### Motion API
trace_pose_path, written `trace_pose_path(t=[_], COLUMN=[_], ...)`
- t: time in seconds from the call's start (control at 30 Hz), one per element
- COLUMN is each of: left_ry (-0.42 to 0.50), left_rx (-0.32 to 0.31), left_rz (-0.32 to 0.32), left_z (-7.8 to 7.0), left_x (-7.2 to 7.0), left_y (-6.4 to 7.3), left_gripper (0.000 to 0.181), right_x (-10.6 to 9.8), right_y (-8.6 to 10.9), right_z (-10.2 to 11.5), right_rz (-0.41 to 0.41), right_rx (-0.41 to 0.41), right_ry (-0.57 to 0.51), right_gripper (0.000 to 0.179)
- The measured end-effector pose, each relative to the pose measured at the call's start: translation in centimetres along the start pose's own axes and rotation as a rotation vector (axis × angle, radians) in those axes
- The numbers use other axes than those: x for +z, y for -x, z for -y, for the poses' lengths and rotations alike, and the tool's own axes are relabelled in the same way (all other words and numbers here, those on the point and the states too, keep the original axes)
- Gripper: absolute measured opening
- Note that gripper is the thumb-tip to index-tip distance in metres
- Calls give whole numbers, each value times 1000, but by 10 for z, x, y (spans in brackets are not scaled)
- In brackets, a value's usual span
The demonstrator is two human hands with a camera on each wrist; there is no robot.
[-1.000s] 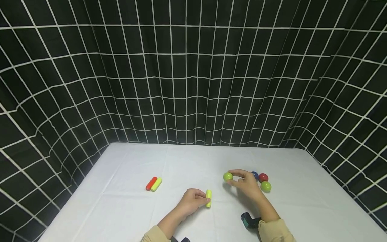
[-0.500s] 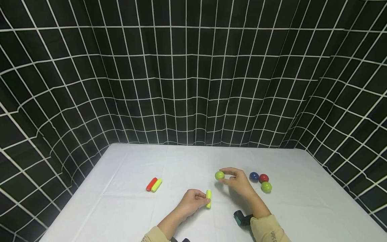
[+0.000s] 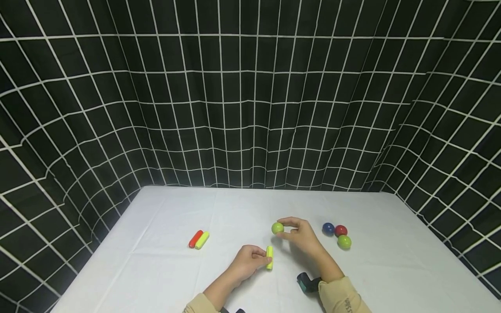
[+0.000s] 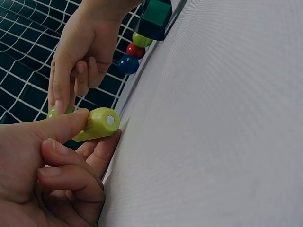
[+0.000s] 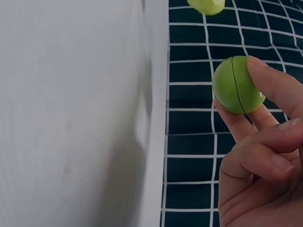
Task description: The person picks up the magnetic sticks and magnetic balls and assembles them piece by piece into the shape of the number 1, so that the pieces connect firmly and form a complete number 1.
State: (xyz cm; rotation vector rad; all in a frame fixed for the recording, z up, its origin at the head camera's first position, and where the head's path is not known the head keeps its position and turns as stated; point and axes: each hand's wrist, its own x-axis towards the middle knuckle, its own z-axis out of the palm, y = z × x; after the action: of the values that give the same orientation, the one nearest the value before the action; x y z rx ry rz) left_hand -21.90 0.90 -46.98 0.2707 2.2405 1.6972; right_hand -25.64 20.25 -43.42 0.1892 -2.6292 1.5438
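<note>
Between thumb and fingers, my left hand [image 3: 247, 261] pinches a yellow-green magnetic rod [image 3: 269, 252]. A round silvery disc shows in the rod's end [image 4: 110, 120] in the left wrist view. My right hand [image 3: 301, 235] holds a lime-green ball [image 3: 277, 228] by thumb and fingertips, over the table and beyond the rod. The right wrist view shows a dark seam running round that ball [image 5: 232, 85]. A gap separates ball and rod in the head view. At the top of the right wrist view, the rod [image 5: 207, 5] is partly cut off.
Left on the white table [image 3: 164, 278] lie a red rod [image 3: 195, 239] and a yellow rod [image 3: 202, 240], side by side. To the right sit a blue ball [image 3: 328, 229], a red ball [image 3: 341, 231] and another green ball [image 3: 344, 242]. A dark gridded curtain [image 3: 250, 108] surrounds the table.
My right hand has carried the green ball leftward, away from the other balls and toward the rod. The left hand and its rod have stayed nearly still.
</note>
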Motion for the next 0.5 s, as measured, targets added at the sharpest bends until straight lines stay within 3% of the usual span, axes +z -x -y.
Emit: trace_pose_path(t=[0.33,0.5], left_ry=[-4,-13], left_rx=[8,8], left_rz=[1,-2], left_z=[0,0], left_x=[0,0], left_y=[0,1], left_gripper=[25,24], right_x=[5,8], right_y=[4,14], right_z=[3,21], right_rz=[45,50], right_rx=[-7,-6], right_ry=[-32,-10], right_gripper=[38,36])
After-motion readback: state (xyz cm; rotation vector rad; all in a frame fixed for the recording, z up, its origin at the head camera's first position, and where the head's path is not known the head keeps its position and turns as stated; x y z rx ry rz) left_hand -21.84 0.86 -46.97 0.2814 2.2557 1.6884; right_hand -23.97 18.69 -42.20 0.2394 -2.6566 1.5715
